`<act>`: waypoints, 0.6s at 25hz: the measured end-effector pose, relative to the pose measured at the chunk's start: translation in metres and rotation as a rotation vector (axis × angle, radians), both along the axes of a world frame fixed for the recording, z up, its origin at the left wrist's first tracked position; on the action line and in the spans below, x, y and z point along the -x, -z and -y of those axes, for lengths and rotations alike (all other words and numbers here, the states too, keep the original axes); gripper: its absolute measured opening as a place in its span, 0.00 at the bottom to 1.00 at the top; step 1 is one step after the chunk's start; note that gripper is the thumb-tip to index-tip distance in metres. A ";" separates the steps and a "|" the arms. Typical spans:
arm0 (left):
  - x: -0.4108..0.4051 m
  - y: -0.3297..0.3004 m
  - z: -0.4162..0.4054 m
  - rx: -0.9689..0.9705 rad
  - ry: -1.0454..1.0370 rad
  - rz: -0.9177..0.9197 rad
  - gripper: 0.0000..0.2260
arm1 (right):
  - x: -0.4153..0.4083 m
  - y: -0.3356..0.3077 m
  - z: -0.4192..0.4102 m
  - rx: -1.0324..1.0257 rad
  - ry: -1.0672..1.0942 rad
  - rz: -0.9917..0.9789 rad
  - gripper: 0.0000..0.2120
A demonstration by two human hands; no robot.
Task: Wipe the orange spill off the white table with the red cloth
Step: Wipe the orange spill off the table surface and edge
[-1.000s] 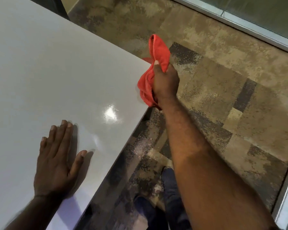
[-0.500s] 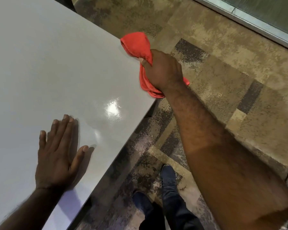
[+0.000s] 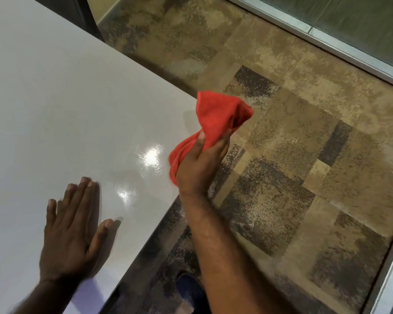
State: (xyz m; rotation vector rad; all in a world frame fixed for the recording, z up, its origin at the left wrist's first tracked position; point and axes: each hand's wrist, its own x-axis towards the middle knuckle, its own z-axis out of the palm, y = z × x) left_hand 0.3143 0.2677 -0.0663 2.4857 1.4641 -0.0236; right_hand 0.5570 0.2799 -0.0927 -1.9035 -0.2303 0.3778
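Observation:
My right hand point(image 3: 199, 165) grips the bunched red cloth point(image 3: 218, 118) in the air just off the table's right corner, over the carpet. The cloth's loose end sticks up above my fingers and a fold hangs down beside my palm. My left hand point(image 3: 74, 230) lies flat on the white table point(image 3: 55, 105), fingers spread, near the front edge. No orange spill shows on the glossy tabletop; only light reflections and faint wet streaks appear near the corner.
The table's right edge point(image 3: 159, 214) runs diagonally from the corner down toward me. Patterned brown carpet point(image 3: 293, 166) covers the floor to the right. A metal-framed glass wall point(image 3: 349, 44) lines the far right. My shoe point(image 3: 186, 288) shows below the table edge.
My right hand has swung the cloth off the table corner, down and to the right, and turned so the cloth's end points up. My left hand stays flat on the table.

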 end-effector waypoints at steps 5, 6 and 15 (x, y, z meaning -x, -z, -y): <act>-0.002 0.001 -0.001 -0.008 -0.006 0.015 0.34 | 0.080 0.001 0.035 0.022 -0.041 -0.085 0.34; -0.002 0.001 0.000 -0.008 -0.006 0.014 0.34 | 0.090 0.001 0.040 0.023 -0.056 -0.105 0.35; -0.006 -0.002 -0.001 -0.011 -0.007 0.040 0.35 | 0.045 0.007 0.021 -0.050 -0.063 -0.085 0.34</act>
